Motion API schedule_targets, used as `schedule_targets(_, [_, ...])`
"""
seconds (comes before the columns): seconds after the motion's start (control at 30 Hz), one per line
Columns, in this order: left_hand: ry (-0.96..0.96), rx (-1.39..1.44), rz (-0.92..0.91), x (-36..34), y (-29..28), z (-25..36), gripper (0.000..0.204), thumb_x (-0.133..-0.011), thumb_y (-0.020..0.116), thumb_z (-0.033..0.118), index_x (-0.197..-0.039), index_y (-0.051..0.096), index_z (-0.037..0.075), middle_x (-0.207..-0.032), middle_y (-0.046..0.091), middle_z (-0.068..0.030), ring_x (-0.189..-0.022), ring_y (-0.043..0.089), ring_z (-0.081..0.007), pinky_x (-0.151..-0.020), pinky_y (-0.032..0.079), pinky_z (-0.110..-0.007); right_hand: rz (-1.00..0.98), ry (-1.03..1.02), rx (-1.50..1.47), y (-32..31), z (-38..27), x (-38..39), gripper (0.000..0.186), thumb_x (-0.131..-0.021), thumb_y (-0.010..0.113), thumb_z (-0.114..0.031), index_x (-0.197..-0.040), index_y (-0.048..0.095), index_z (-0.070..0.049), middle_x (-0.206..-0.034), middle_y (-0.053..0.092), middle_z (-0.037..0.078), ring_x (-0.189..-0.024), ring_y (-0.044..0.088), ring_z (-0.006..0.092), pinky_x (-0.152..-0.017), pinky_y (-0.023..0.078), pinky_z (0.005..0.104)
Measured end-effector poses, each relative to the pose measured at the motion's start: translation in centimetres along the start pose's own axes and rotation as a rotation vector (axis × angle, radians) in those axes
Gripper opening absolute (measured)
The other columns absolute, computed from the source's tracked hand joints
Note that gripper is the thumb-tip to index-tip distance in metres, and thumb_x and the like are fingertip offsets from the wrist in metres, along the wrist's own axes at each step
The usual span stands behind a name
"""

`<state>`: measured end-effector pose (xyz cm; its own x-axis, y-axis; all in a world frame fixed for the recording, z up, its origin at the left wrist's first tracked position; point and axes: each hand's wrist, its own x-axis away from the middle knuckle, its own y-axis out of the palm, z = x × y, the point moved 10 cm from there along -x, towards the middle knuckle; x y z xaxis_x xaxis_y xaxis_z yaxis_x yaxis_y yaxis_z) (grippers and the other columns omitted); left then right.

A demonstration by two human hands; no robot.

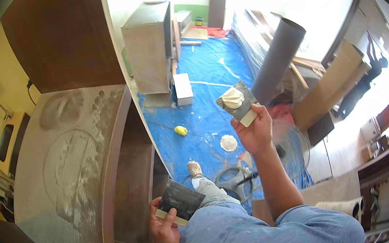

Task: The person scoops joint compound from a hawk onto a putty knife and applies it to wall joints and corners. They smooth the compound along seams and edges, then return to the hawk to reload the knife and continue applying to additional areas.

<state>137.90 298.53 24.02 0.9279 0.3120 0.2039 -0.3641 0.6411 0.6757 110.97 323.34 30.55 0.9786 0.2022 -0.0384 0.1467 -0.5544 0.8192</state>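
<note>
My right hand [255,130] is raised over the floor in front of me. It grips a wide putty knife [249,95] with a dark blade and pale handle, and a mound of cream-coloured putty [232,97] sits on that blade. Lower down, close to my body, my left hand [165,232] is closed round a second wide putty knife [183,198]. Its dark, smudged blade carries no mound. The open-fronted brown cabinet [120,201] stands just left of this hand; its top [66,149] is covered with pale dust and smears.
Blue plastic sheeting [207,70] covers the floor. On it lie a white box [183,90], a crumpled yellow thing [181,131] and a whitish round piece [228,142]. A fan base [233,183] stands near my feet. To the right are a large grey tube [277,57] and boards [331,85].
</note>
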Motion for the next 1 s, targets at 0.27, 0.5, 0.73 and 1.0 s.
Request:
schedule_targets(0.27, [0.030,-0.053,0.041,-12.8,6.4,-1.3,0.047,-0.094,0.061,0.004,-0.138,0.045,0.007,-0.119,0.066,-0.0124,-0.099,0.072,-0.0234,-0.062,0.064,-0.038,-0.224,0.220,-0.145,2.2,4.7,-16.3,0.042,-0.111,0.041,-0.038,-0.134,0.061,-0.010,-0.126,0.072,0.007,-0.109,0.070,0.0238,-0.078,0.057,0.0393])
schedule_targets(0.5, [0.038,0.138,-0.012,-30.1,16.6,-1.9,0.047,-0.092,0.058,0.006,-0.137,0.045,0.010,-0.116,0.066,-0.0128,-0.096,0.073,-0.0272,-0.057,0.063,-0.038,-0.229,0.278,0.045,-0.4,1.8,-30.0,0.049,-0.113,0.036,-0.042,-0.151,0.042,-0.012,-0.146,0.058,0.010,-0.131,0.058,0.0287,-0.098,0.053,0.0511])
schedule_targets(0.73, [0.034,0.123,-0.040,-45.0,25.9,-1.9,0.047,-0.095,0.057,0.010,-0.141,0.046,0.014,-0.126,0.064,-0.0114,-0.110,0.070,-0.0269,-0.077,0.064,-0.043,-0.430,-0.005,0.238,1.1,-1.2,-37.5,0.062,-0.114,0.037,-0.037,-0.163,0.017,-0.007,-0.153,0.045,0.020,-0.134,0.057,0.0340,-0.105,0.053,0.0498])
schedule_targets(1.0, [-0.140,0.285,-0.156,-56.6,28.4,-0.1,0.045,-0.101,0.054,0.019,-0.145,0.049,0.014,-0.130,0.065,-0.0097,-0.110,0.070,-0.0252,-0.080,0.063,-0.044,-0.868,-0.727,0.804,7.2,-2.4,-42.3,0.054,-0.110,0.049,-0.033,-0.155,0.043,-0.004,-0.151,0.047,0.026,-0.131,0.053,0.0424,-0.108,0.045,0.0505])
